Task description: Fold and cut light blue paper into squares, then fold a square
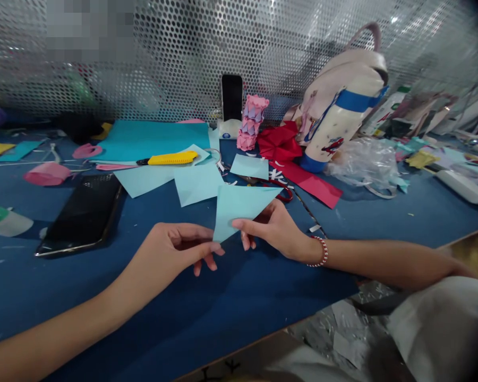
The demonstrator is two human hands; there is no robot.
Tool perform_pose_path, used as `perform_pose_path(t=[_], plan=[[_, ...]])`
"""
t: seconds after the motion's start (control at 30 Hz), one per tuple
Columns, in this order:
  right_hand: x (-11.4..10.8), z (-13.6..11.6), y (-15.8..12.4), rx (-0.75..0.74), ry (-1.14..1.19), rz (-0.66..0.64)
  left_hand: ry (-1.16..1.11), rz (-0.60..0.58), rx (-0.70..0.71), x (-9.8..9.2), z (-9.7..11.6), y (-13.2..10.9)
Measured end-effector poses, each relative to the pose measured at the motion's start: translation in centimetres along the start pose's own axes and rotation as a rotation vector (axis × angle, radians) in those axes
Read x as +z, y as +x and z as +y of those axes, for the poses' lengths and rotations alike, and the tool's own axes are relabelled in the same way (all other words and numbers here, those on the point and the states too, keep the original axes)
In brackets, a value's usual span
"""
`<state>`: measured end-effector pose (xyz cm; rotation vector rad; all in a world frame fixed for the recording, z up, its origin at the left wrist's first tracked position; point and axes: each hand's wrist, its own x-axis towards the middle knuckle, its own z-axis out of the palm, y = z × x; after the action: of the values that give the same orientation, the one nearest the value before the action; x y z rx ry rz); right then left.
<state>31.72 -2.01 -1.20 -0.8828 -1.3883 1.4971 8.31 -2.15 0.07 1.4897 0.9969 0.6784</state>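
A light blue sheet of paper (pixel 241 207), triangular in outline, is held up between my two hands just above the blue table (pixel 231 307). My left hand (pixel 187 246) pinches its lower left corner between thumb and fingers. On the paper's right edge, my right hand (pixel 274 228) grips with the thumb in front and the fingers mostly hidden behind; a beaded bracelet circles that wrist. Directly behind lie more light blue paper pieces (pixel 199 183), including a small one (pixel 250 166). A yellow utility knife (pixel 171 158) rests on the papers.
A black phone (pixel 82 212) lies at the left near a green-and-white bottle (pixel 6 218). Farther back stand a pink-and-purple folded paper column (pixel 253 122), an upright phone (pixel 231 98), a tumbler (pixel 338 127) and a backpack (pixel 318 85). Red paper (pixel 306 180) and a plastic bag (pixel 362 164) lie to the right.
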Motion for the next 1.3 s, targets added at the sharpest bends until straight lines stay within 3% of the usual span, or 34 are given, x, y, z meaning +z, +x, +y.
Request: perform_pose_path(t=[0.37,0.57,0.73,0.9,1.13,1.3], plan=[[-0.2,0.2,0.0,-0.020,-0.087,0.037,-0.010,0.070,-0.025,0.4,-1.2,-0.4],[-0.3,0.3,0.0,-0.001,-0.089,0.025,-0.025,0.102,-0.003,0.6,-0.2,-0.3],[-0.4,0.7,-0.1,0.013,-0.087,-0.115,-0.047,0.238,0.049,0.5,0.3,-0.2],[-0.2,0.8,-0.3,0.067,-0.104,-0.133,-0.060,0.386,0.045,0.2,0.3,0.0],[0.4,0.3,-0.4,0.010,0.011,-0.078,-0.079,0.343,-0.008,0.7,1.0,0.0],[0.2,0.5,-0.5,0.001,-0.072,-0.032,-0.097,0.323,-0.029,0.7,0.7,-0.3]])
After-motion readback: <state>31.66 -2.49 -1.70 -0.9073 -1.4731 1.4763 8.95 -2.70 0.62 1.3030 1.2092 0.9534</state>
